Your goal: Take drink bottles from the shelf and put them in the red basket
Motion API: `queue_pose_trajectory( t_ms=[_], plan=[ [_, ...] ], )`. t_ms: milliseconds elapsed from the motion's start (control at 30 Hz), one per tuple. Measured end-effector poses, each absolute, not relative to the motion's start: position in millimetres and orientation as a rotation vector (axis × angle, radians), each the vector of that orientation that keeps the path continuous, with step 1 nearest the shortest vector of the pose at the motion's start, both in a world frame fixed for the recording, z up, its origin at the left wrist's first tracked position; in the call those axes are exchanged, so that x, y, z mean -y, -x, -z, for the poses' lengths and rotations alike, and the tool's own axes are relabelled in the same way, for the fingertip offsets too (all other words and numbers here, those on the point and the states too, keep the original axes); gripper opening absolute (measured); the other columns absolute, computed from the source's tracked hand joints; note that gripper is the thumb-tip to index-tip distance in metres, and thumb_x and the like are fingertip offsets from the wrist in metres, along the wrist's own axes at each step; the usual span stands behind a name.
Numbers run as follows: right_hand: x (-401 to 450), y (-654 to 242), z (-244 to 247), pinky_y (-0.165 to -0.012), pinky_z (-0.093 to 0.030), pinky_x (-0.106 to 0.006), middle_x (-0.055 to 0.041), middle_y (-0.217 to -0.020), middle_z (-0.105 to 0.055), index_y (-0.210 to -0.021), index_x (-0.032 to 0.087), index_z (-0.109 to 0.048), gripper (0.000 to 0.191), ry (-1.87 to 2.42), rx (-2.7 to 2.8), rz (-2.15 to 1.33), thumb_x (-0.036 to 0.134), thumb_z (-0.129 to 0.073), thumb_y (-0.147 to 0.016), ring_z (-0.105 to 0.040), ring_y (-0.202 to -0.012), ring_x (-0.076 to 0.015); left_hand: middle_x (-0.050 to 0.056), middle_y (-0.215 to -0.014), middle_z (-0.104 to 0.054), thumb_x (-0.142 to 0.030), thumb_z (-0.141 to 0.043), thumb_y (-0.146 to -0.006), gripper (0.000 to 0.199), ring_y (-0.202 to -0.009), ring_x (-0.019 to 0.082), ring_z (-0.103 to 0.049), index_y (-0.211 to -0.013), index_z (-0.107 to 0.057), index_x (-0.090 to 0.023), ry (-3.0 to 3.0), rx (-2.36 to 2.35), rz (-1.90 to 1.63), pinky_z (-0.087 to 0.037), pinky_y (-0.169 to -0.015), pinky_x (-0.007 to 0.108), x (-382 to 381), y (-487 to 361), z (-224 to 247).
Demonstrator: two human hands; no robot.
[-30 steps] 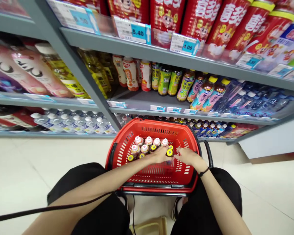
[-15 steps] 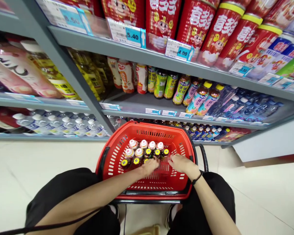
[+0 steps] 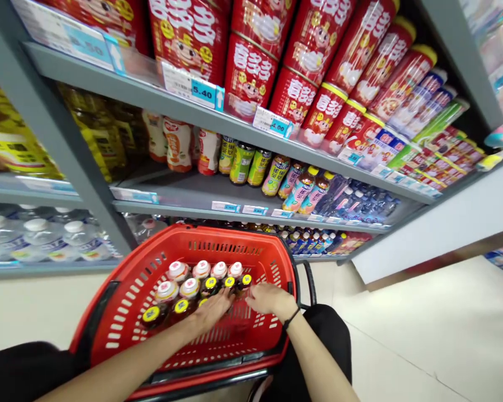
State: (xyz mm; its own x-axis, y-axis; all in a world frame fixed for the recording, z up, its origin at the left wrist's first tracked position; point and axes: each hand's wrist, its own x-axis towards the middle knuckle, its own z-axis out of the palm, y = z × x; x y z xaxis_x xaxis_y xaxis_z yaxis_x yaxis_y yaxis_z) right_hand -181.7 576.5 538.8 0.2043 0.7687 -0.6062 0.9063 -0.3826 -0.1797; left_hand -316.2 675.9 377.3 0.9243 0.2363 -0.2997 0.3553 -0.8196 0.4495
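Note:
A red shopping basket (image 3: 272, 254) stands in front of me, with several small drink bottles upright in its left and middle part. White-capped bottles (image 3: 190, 287) fill the back left; yellow-capped dark tea bottles (image 3: 151, 314) stand in front and to the right. My left hand (image 3: 216, 308) reaches over the front bottles, fingers stretched out, tips against a yellow-capped bottle (image 3: 229, 283). At the right end of the row, my right hand (image 3: 270, 300) has bent fingers at the body of another yellow-capped bottle (image 3: 246, 281). Its fingertips are partly hidden.
Behind the basket rises a grey shelf unit (image 3: 184, 195) with tea bottles (image 3: 302, 188), red cans (image 3: 251, 75) above and water bottles (image 3: 39, 237) at lower left. The basket's black handle (image 3: 310, 282) juts out on the right. Pale tiled floor (image 3: 402, 318) lies to the right.
My view has turned right, so basket and shelves sit further left and more of the right side shows. My right hand has closed in on the end bottle; my left stays over the bottles.

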Motion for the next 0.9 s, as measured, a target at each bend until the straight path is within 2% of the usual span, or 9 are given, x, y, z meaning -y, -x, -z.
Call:
queue_pose_trajectory(
  t_ms=[167,267,333,400,467,600,667,800,900],
  plan=[
    [-573,178,-539,-0.094,-0.057,-0.050,-0.0200,-0.109,-0.077,-0.104,0.012,-0.073,0.025,-2.439,-1.695,0.956,0.027,-0.057,-0.093,-0.073,-0.108,-0.0360,0.023,-0.156,-0.048,-0.011,-0.054,-0.076,0.069,-0.151,0.034,-0.038,-0.145,-0.053,-0.012,-2.566,-0.454,0.388,-0.031,-0.122,0.047,-674,313,-390],
    [-576,176,-551,-0.086,-0.059,-0.035,-0.0061,-0.099,-0.079,-0.106,0.020,-0.072,0.021,-2.637,-1.837,0.973,0.020,-0.058,-0.091,-0.076,-0.094,-0.0225,0.026,-0.150,-0.053,-0.017,-0.060,-0.070,0.074,-0.142,0.038,-0.049,-0.144,-0.054,-0.009,-2.543,-0.480,0.465,-0.042,-0.113,0.046,-674,308,-419],
    [-583,168,-567,-0.078,-0.059,-0.026,-0.0022,-0.103,-0.078,-0.116,0.022,-0.068,0.028,-2.833,-1.914,0.920,0.019,-0.055,-0.091,-0.075,-0.086,-0.0154,0.024,-0.133,-0.066,-0.024,-0.063,-0.069,0.065,-0.123,0.039,-0.064,-0.133,-0.064,-0.010,-2.524,-0.443,0.537,-0.052,-0.099,0.045,-678,306,-446],
    [-591,152,-589,-0.074,-0.059,-0.025,-0.0063,-0.114,-0.075,-0.129,0.019,-0.060,0.038,-3.091,-1.910,0.737,0.020,-0.047,-0.094,-0.073,-0.079,-0.0134,0.021,-0.113,-0.075,-0.030,-0.062,-0.071,0.046,-0.101,0.037,-0.073,-0.112,-0.074,-0.013,-2.515,-0.377,0.596,-0.056,-0.085,0.043,-686,307,-477],
    [-600,129,-616,-0.072,-0.060,-0.028,-0.0107,-0.117,-0.072,-0.141,0.016,-0.050,0.048,-3.339,-1.836,0.469,0.022,-0.037,-0.096,-0.071,-0.071,-0.0137,0.020,-0.104,-0.077,-0.034,-0.058,-0.077,0.035,-0.093,0.036,-0.075,-0.099,-0.077,-0.015,-2.531,-0.345,0.601,-0.056,-0.080,0.043,-696,313,-508],
    [-620,85,-669,-0.076,-0.059,-0.034,-0.0151,-0.111,-0.073,-0.160,0.009,-0.020,0.067,-3.624,-1.675,-0.066,0.025,-0.033,-0.096,-0.071,-0.066,-0.0176,0.023,-0.121,-0.073,-0.029,-0.051,-0.087,0.041,-0.115,0.038,-0.070,-0.118,-0.072,-0.014,-2.617,-0.453,0.503,-0.052,-0.095,0.047,-721,333,-551],
    [-632,72,-688,-0.078,-0.058,-0.034,-0.0152,-0.107,-0.075,-0.162,0.008,-0.014,0.073,-3.657,-1.643,-0.206,0.028,-0.038,-0.096,-0.072,-0.065,-0.0192,0.024,-0.124,-0.072,-0.023,-0.055,-0.084,0.043,-0.120,0.039,-0.068,-0.122,-0.072,-0.013,-2.637,-0.555,0.498,-0.052,-0.098,0.049,-731,342,-562],
    [-657,57,-709,-0.078,-0.058,-0.035,-0.0198,-0.115,-0.075,-0.153,0.007,-0.038,0.070,-3.644,-1.550,-0.376,0.040,-0.054,-0.093,-0.076,-0.077,-0.0248,0.028,-0.121,-0.072,-0.016,-0.061,-0.080,0.040,-0.114,0.040,-0.071,-0.116,-0.075,-0.009,-2.623,-0.688,0.547,-0.055,-0.093,0.048,-739,351,-568],
    [-673,47,-719,-0.081,-0.056,-0.035,-0.0223,-0.109,-0.076,-0.126,0.007,-0.063,0.053,-3.584,-1.481,-0.470,0.044,-0.066,-0.088,-0.076,-0.091,-0.0298,0.027,-0.120,-0.073,-0.017,-0.066,-0.078,0.040,-0.113,0.040,-0.072,-0.116,-0.076,-0.011,-2.614,-0.703,0.506,-0.055,-0.094,0.048,-738,350,-565]
  ],
)
